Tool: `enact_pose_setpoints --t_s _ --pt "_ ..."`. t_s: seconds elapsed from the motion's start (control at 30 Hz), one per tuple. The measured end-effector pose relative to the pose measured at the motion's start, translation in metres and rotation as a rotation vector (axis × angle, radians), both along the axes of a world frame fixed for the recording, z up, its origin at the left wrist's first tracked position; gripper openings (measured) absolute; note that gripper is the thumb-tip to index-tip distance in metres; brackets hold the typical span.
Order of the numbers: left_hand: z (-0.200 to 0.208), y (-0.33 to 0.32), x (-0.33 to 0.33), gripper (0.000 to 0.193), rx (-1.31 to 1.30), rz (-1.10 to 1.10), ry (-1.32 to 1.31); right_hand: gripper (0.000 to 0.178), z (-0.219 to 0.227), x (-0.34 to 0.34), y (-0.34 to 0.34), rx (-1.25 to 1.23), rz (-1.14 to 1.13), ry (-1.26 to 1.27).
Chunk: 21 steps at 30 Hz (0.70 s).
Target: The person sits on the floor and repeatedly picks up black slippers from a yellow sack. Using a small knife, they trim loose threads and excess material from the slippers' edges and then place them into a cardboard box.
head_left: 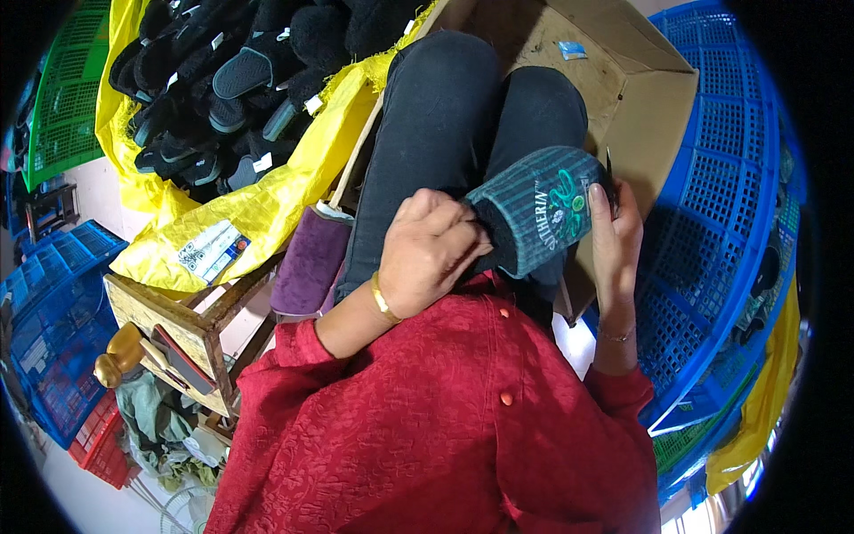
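Over my lap I hold a slipper (534,209) with a dark green striped upper, coloured embroidery and a fluffy black lining. My left hand (434,245) is closed on the black fluffy opening end, its fingertips partly hidden. At the toe end, my right hand (616,231) grips the slipper, the thumb lying on the upper. A thin dark pointed tip (609,162) sticks up by the right fingers; I cannot tell which tool it belongs to. Black slippers (245,76) with grey soles and small white tags fill a yellow sack (311,191) beyond my left hand.
A cardboard box (654,116) stands beyond my knees with a small blue packet (572,50) inside. Large blue plastic baskets (712,222) rise at the right. To the left are a wooden stool (160,316), a purple padded roll (310,258) and a blue crate (53,311).
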<state>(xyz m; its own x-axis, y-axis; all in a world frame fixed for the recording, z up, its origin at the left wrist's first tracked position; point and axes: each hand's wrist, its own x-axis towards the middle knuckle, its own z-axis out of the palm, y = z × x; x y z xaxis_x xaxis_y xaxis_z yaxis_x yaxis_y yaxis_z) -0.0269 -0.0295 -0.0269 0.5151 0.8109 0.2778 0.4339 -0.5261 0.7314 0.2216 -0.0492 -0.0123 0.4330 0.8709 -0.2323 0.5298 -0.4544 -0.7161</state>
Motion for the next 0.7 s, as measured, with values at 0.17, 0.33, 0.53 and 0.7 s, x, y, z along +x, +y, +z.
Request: enact_pose_setpoints --t_s 0.17,0.33,0.53,0.7 --pt "0.006 -0.003 -0.016 0.011 -0.220 0.053 -0.075 0.038 0.002 0.000 -0.005 0.048 0.022 -0.129" --pt "0.016 -0.010 -0.027 0.010 -0.566 0.285 -0.312 0.033 0.003 0.008 -0.016 0.104 0.044 -0.144" --pt "0.029 0.008 -0.055 0.012 -0.424 0.029 -0.043 0.028 -0.005 0.016 -0.003 0.106 -0.030 0.213" --pt "0.020 0.047 -0.069 0.015 -0.161 0.120 0.032 0.040 -0.008 0.049 -0.005 -0.247 -0.008 0.612"
